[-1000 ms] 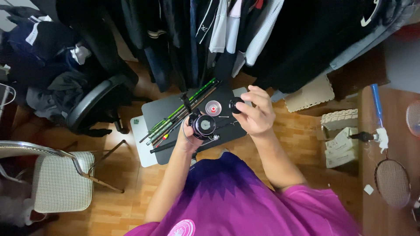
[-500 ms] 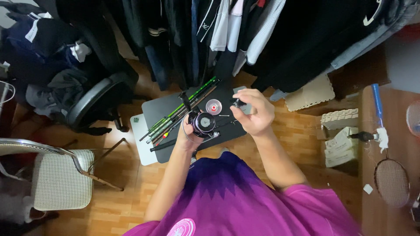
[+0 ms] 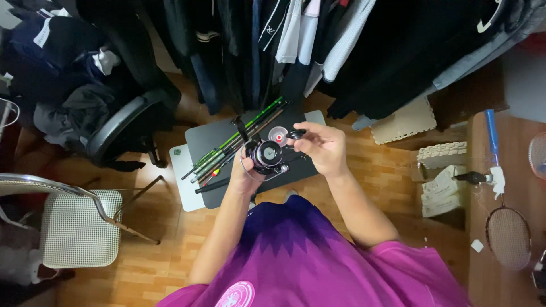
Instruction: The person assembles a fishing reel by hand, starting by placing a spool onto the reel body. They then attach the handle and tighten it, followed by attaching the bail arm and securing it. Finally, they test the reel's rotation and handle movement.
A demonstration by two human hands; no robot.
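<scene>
The left hand is clenched around the underside of a dark fishing reel, holding it up above the near half of a dark mat that lies on the wooden floor. The reel's round face points up at the camera, and a thin wire bail curves round its left side. The right hand comes in from the right, its thumb and fingertips pinched on the small black handle knob at the reel's upper right side. Just beyond the reel, a small round cap with a red centre rests on the mat near its far edge. A bundle of slim green and black rod sections lies slantwise across the mat from its near left corner toward the far edge. A pale flat sheet pokes out from under the mat's left edge. Dark clothes hang in a row beyond the mat, a black office chair stands at the left, a metal-framed chair sits nearer, and a racket lies at the right.
</scene>
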